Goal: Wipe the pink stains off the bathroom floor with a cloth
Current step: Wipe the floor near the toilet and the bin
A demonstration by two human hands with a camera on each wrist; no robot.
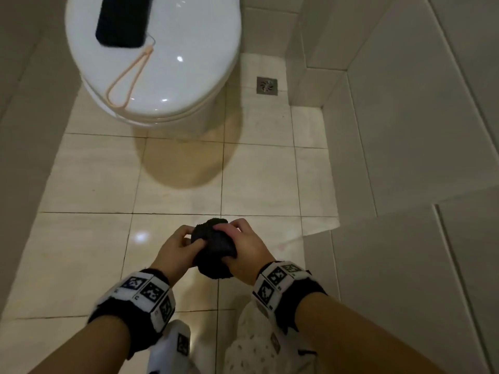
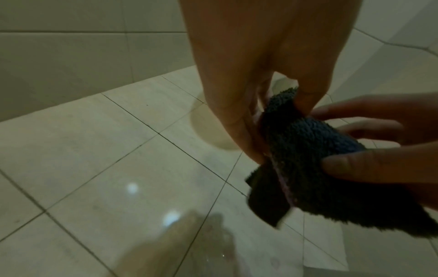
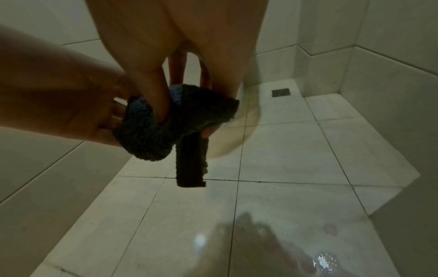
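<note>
Both hands hold one dark cloth [image 1: 213, 245] up in the air, clear of the floor. The left hand [image 1: 175, 245] pinches the cloth's near-left edge between thumb and fingers; the right hand [image 1: 243, 245] is curled round the bunched middle, thumb [image 2: 350, 165] pressed on top. So each grip is closed on the cloth, neither one spread. A loose flap [image 3: 190, 161] hangs down below the right grip, not touching the tiles.

Just to the right of the grip and a little below it, a faint pink stain [image 1: 282, 247] sits on the floor [image 1: 89, 255]; the right wrist view shows a pink spot [image 3: 330, 229] and a wet, glistening patch [image 3: 324, 260] nearby. Fainter pinkish marks may lie further ahead toward the drain [image 1: 266, 86], but they are too pale to be sure.

Ahead of the grip stands a toilet [image 1: 194, 76], lid down, with a phone [image 1: 122, 20] on it.

My judgement: the cloth looks as if it is being folded or bunched for wiping. At least one stain remains, so the wiping is not finished.
</note>
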